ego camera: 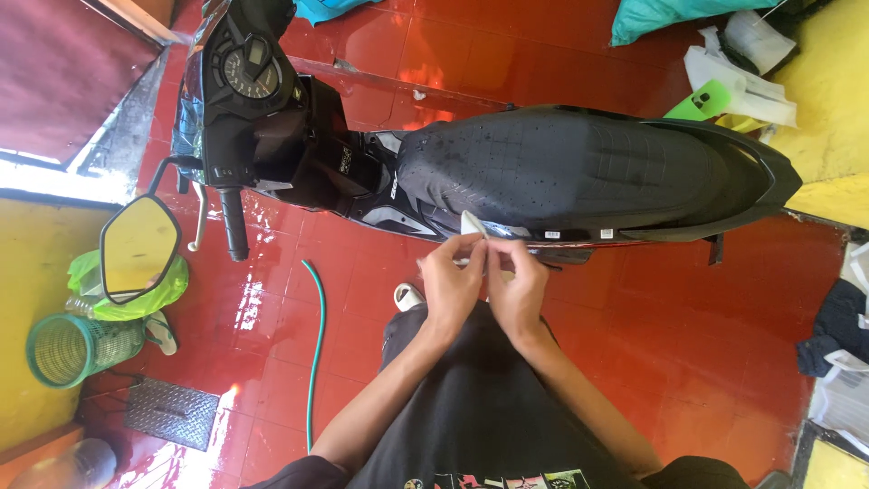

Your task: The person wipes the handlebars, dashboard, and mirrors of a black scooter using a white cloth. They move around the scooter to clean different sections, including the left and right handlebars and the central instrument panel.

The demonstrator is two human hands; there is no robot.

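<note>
While both hands meet just in front of the person's waist, the head view shows the left hand (pixel 450 282) and the right hand (pixel 519 292) pinched together on a small pale cloth or sheet (pixel 472 225), whose corner sticks up just above the fingers and just beside the lower edge of the black scooter seat (pixel 561 167). Both hands are closed around it with fingertips, not with the palms; what exactly the material is I cannot tell. The scooter (pixel 299 136) stands across the wet red tiled floor (pixel 634 344), its seat speckled with water drops. A green hose (pixel 317 344) lies on the floor to the person's left, and a green basket (pixel 68 349) sits by the yellow wall below the mirror (pixel 138 246).

To handle the piece well, I judge that it should be held taut between the two pinches, kept clear of the wet floor, and the feet kept off the hose.
</note>
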